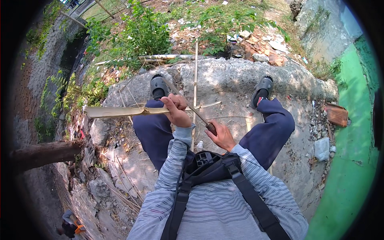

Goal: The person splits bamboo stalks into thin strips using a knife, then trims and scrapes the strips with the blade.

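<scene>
A pale split bamboo strip [116, 112] lies crosswise in front of me, wide at its left end and thin at its right. My left hand [178, 114] is closed around it, above my left knee. In my right hand [224, 137] is the dark wooden handle of a long knife [185, 98]. Its narrow blade slants up and to the left, crossing the strip beside my left hand. Exactly where the edge touches the bamboo is hard to make out. Another long, thin bamboo strip [195, 76] runs away from me between my feet.
I sit over a rough concrete slab [236, 80] with my knees apart. Beyond it are green plants [140, 34] and rubble. A brown log [48, 155] juts in at left. Toward the green surface [348, 160] at right lie a broken brick [337, 115] and a plastic bag [321, 149].
</scene>
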A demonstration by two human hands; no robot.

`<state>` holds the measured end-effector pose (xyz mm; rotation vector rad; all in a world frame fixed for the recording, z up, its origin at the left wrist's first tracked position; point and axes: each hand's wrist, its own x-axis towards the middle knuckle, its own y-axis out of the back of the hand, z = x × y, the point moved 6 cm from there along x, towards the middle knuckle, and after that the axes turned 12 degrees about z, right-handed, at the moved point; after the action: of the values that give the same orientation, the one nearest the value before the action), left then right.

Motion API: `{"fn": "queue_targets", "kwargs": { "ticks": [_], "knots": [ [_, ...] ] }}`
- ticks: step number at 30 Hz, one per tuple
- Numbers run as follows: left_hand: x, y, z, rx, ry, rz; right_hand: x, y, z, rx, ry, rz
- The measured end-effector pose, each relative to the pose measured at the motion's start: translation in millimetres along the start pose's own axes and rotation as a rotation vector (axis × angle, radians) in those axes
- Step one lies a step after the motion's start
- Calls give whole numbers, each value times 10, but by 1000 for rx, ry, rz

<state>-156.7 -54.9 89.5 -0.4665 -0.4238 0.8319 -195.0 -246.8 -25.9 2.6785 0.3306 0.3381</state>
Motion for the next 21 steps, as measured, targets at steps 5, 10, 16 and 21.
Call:
{"fn": "queue_targets", "kwargs": {
  "ticks": [5, 10, 16, 21],
  "knots": [
    [47, 67, -35, -54, 6, 67, -153, -279, 232, 470, -425, -215],
    [32, 81, -34, -49, -24, 21, -57, -207, 102, 251, -311, -212],
    [64, 29, -27, -149, 30, 30, -54, -245, 190, 384, -408, -205],
    [42, -68, -25, -156, 51, 30, -82, -279, 215, 330, -342, -176]
  ]
}}
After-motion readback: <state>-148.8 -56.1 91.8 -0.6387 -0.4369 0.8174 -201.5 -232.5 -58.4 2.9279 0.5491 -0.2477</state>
